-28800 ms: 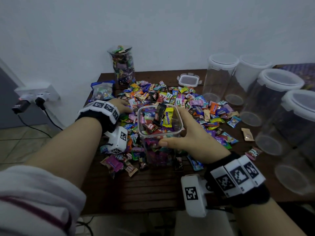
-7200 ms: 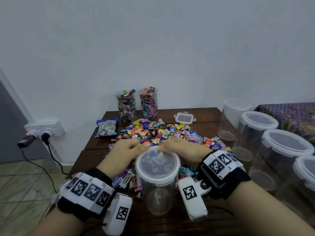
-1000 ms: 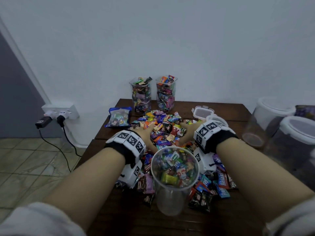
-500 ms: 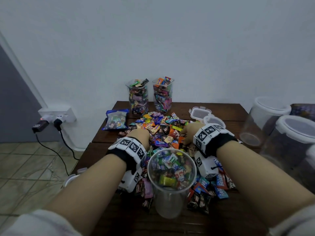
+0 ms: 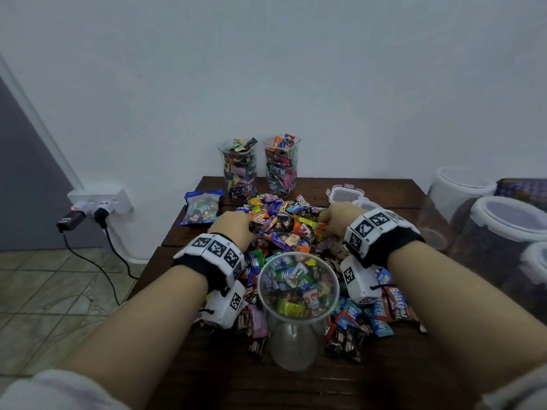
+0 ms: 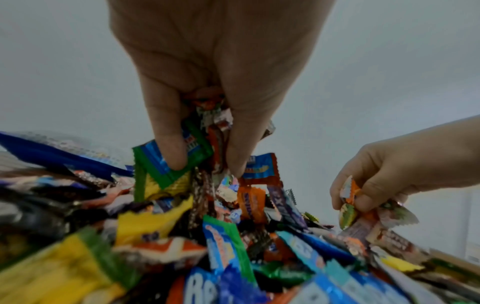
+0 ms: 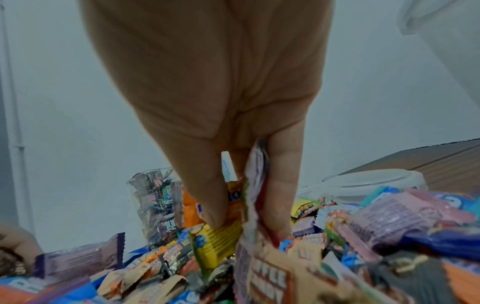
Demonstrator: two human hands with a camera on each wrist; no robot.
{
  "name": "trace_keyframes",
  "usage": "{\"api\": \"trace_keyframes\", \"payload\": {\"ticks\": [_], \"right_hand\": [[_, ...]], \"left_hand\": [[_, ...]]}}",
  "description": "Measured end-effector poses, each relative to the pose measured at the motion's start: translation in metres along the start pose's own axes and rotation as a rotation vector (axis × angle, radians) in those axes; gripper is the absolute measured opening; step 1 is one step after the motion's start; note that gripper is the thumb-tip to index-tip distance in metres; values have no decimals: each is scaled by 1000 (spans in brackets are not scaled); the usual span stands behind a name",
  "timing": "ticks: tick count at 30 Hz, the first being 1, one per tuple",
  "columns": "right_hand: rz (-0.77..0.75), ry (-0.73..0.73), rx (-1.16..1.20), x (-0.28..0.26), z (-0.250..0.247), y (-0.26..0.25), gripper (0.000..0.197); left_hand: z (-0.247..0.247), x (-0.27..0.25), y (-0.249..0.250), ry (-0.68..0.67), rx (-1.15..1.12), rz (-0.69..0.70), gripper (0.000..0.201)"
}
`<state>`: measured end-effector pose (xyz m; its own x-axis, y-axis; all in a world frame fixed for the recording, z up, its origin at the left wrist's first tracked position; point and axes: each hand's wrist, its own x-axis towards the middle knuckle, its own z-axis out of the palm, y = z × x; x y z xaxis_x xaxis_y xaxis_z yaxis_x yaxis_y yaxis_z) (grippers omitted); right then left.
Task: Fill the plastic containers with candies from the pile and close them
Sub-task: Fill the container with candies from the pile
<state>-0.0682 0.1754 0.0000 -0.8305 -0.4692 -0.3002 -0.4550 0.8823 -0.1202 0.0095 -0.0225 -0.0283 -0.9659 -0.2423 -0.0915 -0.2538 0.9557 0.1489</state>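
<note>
My left hand [image 6: 215, 86] and right hand [image 7: 223, 115] are each pinching a bunch of candies in the pile [image 5: 284, 229], just behind the open, partly filled container [image 5: 297, 294] on the table [image 5: 384, 190].

Left hand [image 6: 218, 67] reaches down into the candy pile [image 6: 207, 236], fingers [image 6: 168, 144] curled round a bunch of wrappers, a green one outermost. Right hand [image 6: 389, 174] at far right pinches several candies just above the pile.
</note>
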Motion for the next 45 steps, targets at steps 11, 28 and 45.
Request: {"api": "trace_keyframes", "payload": {"ticks": [11,28,45], "right_hand": [[-91,172,143,-41,-25,-5,30],[-374,316,509,-146,-47,-33,19],[-447,251,398,-165,-3,-45,32]], "left_hand": [[-27,-22,12,126,-192,47,27],[-52,-73,30,264,-541,236,23],[-54,-105,29,267,-753,340,20]]}}
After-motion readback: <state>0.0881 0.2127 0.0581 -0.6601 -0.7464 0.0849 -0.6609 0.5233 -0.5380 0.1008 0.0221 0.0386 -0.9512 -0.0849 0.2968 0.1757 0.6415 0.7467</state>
